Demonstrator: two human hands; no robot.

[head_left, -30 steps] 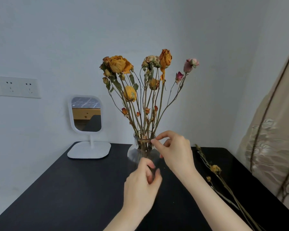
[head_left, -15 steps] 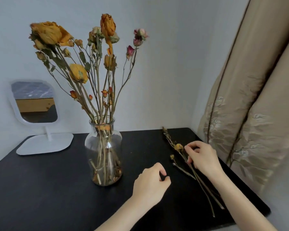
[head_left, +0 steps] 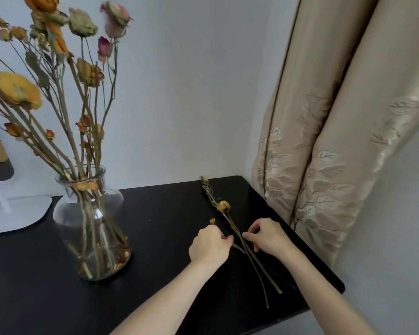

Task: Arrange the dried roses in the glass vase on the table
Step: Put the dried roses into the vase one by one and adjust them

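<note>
A clear glass vase [head_left: 90, 221] stands at the left of the black table [head_left: 160, 238], filled with several dried roses [head_left: 17, 90] in orange, yellow and pink. A few loose dried rose stems [head_left: 230, 221] lie on the table at the right, one with a small orange bloom [head_left: 223, 206]. My left hand [head_left: 209, 245] is at their left side, fingertips pinching a short stem with a tiny bud [head_left: 212, 221]. My right hand [head_left: 270, 235] is on their right side, its thumb and curled fingers closing on the long stems.
A white stand mirror [head_left: 15, 211] sits at the far left behind the vase. A beige embroidered curtain [head_left: 324, 141] hangs close to the table's right edge. Small dry crumbs lie on the table between the vase and the stems.
My view swung right and down, away from the vase. Both hands left the vase mouth and came to the loose stems on the table; the left hand has now reached them too.
</note>
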